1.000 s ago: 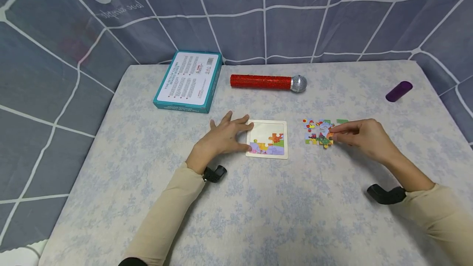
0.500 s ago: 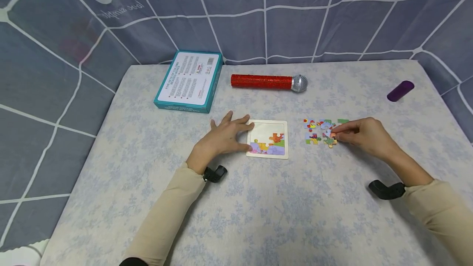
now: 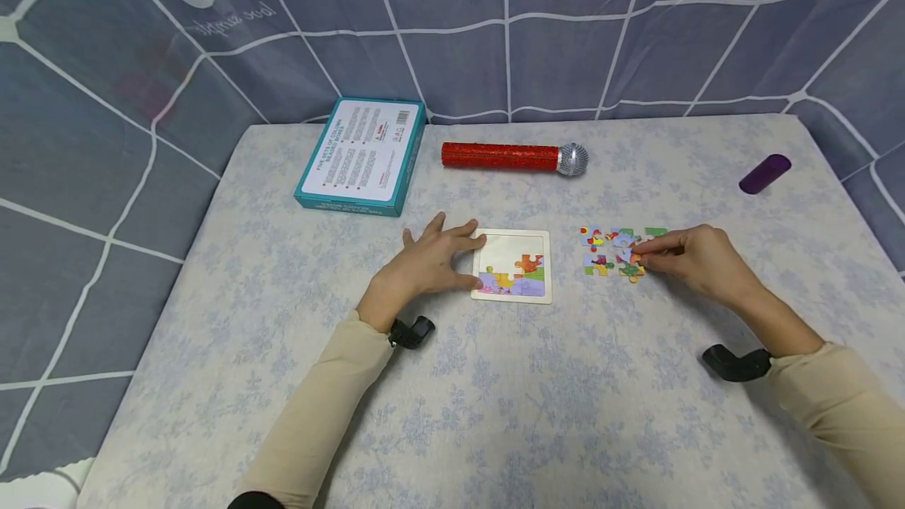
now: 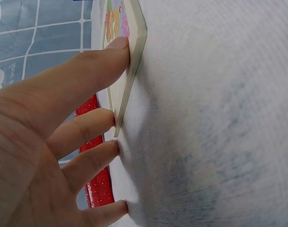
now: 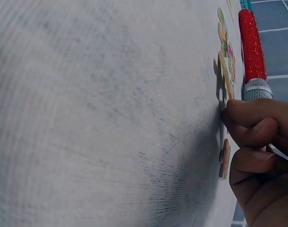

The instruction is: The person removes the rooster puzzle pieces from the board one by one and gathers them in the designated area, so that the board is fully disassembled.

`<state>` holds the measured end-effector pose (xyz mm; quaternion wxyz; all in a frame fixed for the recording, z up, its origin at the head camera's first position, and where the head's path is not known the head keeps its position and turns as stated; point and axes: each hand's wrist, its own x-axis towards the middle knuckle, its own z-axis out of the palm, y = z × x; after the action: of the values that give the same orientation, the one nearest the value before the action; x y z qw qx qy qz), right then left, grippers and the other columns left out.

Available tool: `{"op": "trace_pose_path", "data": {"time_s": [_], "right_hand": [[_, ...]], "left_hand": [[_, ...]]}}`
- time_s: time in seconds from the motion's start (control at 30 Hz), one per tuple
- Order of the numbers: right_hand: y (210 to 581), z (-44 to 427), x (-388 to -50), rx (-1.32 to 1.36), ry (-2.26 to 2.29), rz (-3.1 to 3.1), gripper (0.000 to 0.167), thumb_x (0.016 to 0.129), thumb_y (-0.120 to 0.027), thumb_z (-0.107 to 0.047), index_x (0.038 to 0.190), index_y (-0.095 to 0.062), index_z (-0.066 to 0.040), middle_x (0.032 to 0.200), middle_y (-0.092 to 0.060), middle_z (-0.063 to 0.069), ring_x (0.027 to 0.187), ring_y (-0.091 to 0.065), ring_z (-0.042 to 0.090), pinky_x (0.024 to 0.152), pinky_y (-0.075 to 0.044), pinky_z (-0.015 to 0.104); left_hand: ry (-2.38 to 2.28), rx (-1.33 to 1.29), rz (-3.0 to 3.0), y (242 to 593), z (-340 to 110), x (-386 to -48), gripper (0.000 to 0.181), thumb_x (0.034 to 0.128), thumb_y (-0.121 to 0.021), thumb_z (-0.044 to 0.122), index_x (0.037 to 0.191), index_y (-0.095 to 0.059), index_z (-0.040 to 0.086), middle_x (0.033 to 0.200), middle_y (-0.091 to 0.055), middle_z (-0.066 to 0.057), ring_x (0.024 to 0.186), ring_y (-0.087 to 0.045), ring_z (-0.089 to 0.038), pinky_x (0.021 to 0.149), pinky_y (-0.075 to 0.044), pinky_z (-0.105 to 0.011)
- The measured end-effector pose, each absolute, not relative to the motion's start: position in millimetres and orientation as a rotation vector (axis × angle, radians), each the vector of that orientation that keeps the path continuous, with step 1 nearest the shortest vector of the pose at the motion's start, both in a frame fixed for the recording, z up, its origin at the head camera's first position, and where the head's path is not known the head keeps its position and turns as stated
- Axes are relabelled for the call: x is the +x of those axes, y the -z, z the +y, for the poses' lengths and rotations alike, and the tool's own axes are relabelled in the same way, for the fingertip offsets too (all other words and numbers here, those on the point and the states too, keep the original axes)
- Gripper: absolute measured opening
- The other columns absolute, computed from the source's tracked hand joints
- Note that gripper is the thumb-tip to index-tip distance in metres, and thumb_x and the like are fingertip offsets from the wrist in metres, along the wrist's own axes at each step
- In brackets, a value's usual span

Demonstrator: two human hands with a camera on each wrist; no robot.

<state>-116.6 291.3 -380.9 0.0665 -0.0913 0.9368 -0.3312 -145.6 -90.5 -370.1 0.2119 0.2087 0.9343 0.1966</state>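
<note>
My left hand [image 3: 424, 261] lies spread at the left side of a square wooden puzzle tray [image 3: 512, 246]. Its thumb rests on the rim near the front corner and its index finger touches the far-left part, as the left wrist view shows. Several jigsaw pieces fill the tray's lower part. To the right of it, my right hand [image 3: 707, 267] pinches a jigsaw piece [image 5: 224, 71] between thumb and forefinger, tilted just above the cloth. Around those fingertips lie several loose jigsaw pieces [image 3: 598, 264], partly covered by the held one.
Behind the tray a red glitter microphone [image 3: 509, 156] with a silver head lies on its side. A teal and white box [image 3: 360, 155] stands at the back left, and a purple cylinder [image 3: 765, 174] lies at the back right. Grey-blue checked curtain [image 3: 452, 61] borders the cloth-covered table [image 3: 495, 399].
The right hand has shifted slightly to the right with the jigsaw piece, opening a gap between it and the neighbouring loose piece. The left hand and tray have stayed in place.
</note>
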Motion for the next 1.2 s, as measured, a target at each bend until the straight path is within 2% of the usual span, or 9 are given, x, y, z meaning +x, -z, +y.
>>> {"op": "trace_pose_path", "data": {"time_s": [0.23,0.33,0.43,0.6,0.67,0.97,1.2], "right_hand": [[379.5,292.5,-116.0,-0.274,0.989,2.82,0.019,0.089,-0.075,-0.019,0.104,-0.079,-0.009,0.105,-0.074,0.013,0.077,-0.057,-0.008,0.057,-0.043,0.016],[377.5,291.1,-115.3,-0.288,0.966,2.841,0.017,0.09,-0.073,-0.018,0.103,-0.079,-0.009,0.102,-0.074,0.014,0.072,-0.055,-0.004,0.054,-0.042,0.019],[374.1,283.6,-115.1,-0.317,0.96,2.868,0.017,0.089,-0.073,-0.015,0.103,-0.078,-0.006,0.092,-0.074,0.012,0.066,-0.054,0.0,0.052,-0.041,0.02],[367.3,257.7,-118.2,-0.387,0.981,2.851,0.02,0.089,-0.073,-0.014,0.106,-0.076,-0.003,0.071,-0.067,0.0,0.057,-0.05,0.005,0.048,-0.037,0.023],[366.2,245.5,-120.0,-0.442,0.99,2.841,0.02,0.088,-0.073,-0.012,0.106,-0.076,-0.004,0.07,-0.066,-0.001,0.057,-0.05,0.007,0.048,-0.037,0.023],[374.5,196.2,-127.5,-0.633,1.017,2.75,0.026,0.082,-0.076,-0.003,0.108,-0.075,-0.002,0.089,-0.068,0.003,0.068,-0.052,0.015,0.058,-0.042,0.025],[379.6,174.5,-129.6,-0.705,0.971,2.718,0.029,0.08,-0.076,-0.004,0.109,-0.074,-0.002,0.088,-0.064,0.004,0.068,-0.049,0.014,0.062,-0.041,0.029]], "left_hand": [[-0.535,0.578,2.598,370.1,-90.4,-146.2,0.071,0.082,-0.08,0.037,0.145,-0.051,0.023,0.16,-0.027,0.004,0.149,-0.001,-0.039,0.102,0.001,-0.079],[-0.532,0.578,2.594,369.6,-90.3,-146.2,0.071,0.0822,-0.08,0.037,0.145,-0.05,0.023,0.16,-0.027,0.005,0.149,0.0,-0.038,0.103,0.002,-0.079],[-0.533,0.58,2.594,369.7,-90.2,-146.3,0.071,0.082,-0.08,0.037,0.145,-0.051,0.023,0.16,-0.027,0.004,0.149,0.0,-0.038,0.103,0.002,-0.079],[-0.543,0.573,2.596,370.1,-90.1,-146.1,0.071,0.0813,-0.081,0.036,0.145,-0.051,0.023,0.16,-0.028,0.005,0.149,-0.001,-0.038,0.103,0.002,-0.079],[-0.546,0.573,2.595,370.5,-90.0,-146.1,0.071,0.0813,-0.081,0.037,0.145,-0.051,0.023,0.16,-0.028,0.005,0.149,-0.001,-0.038,0.103,0.002,-0.079],[-0.553,0.572,2.594,371.6,-90.3,-146.6,0.072,0.0812,-0.081,0.037,0.145,-0.051,0.023,0.16,-0.028,0.004,0.149,-0.001,-0.038,0.102,0.002,-0.079],[-0.547,0.567,2.6,372.1,-89.3,-147.7,0.072,0.0805,-0.081,0.037,0.144,-0.052,0.022,0.159,-0.029,0.003,0.149,-0.002,-0.039,0.102,0.002,-0.079]]}}
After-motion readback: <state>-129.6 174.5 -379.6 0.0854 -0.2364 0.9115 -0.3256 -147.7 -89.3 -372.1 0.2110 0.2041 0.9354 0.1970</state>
